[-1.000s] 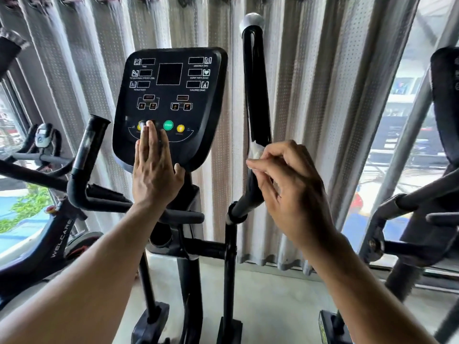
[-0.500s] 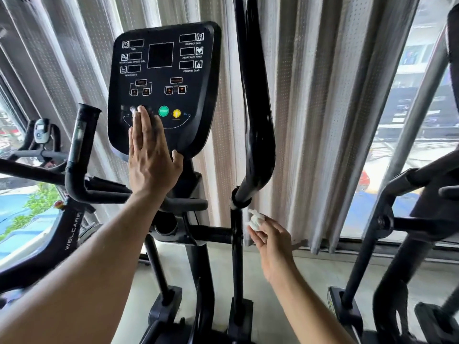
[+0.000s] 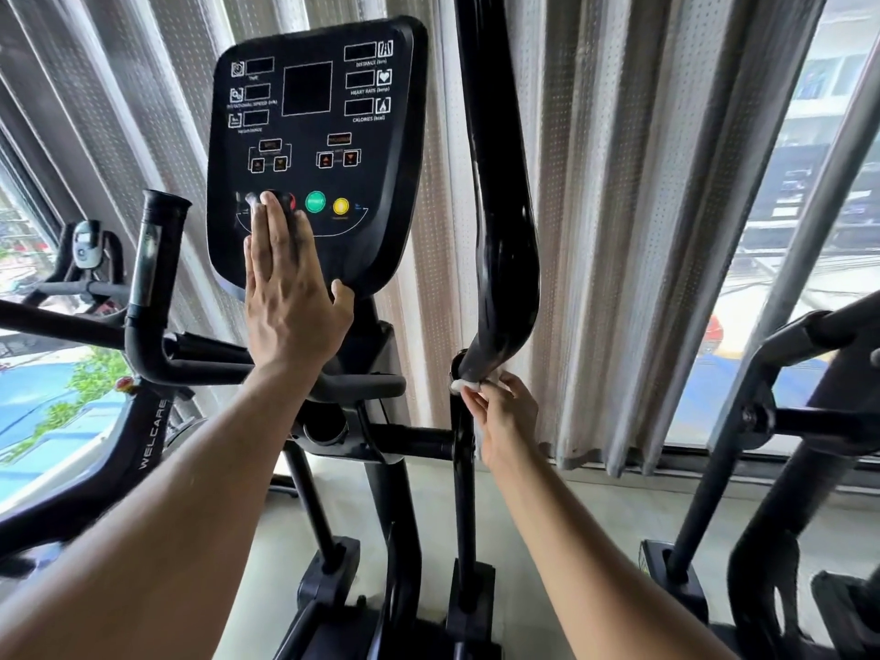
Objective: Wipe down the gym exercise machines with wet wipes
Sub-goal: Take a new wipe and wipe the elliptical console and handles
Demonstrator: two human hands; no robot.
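The wet wipe point(image 3: 464, 384) was pinched in the right hand point(image 3: 505, 416) fingertips, pressed against the base of the black handlebar point(image 3: 500, 240), higher than half a second before. The left hand point(image 3: 285, 297) remained flat, fingers straight, on the console point(image 3: 324, 135) beside the green button point(image 3: 315, 201).

The left hand point(image 3: 285, 302) rests flat on the elliptical's console point(image 3: 324, 135), fingers straight. The right hand point(image 3: 505, 416) pinches a white wet wipe point(image 3: 464, 384) against the base of the black moving handlebar point(image 3: 500, 231).
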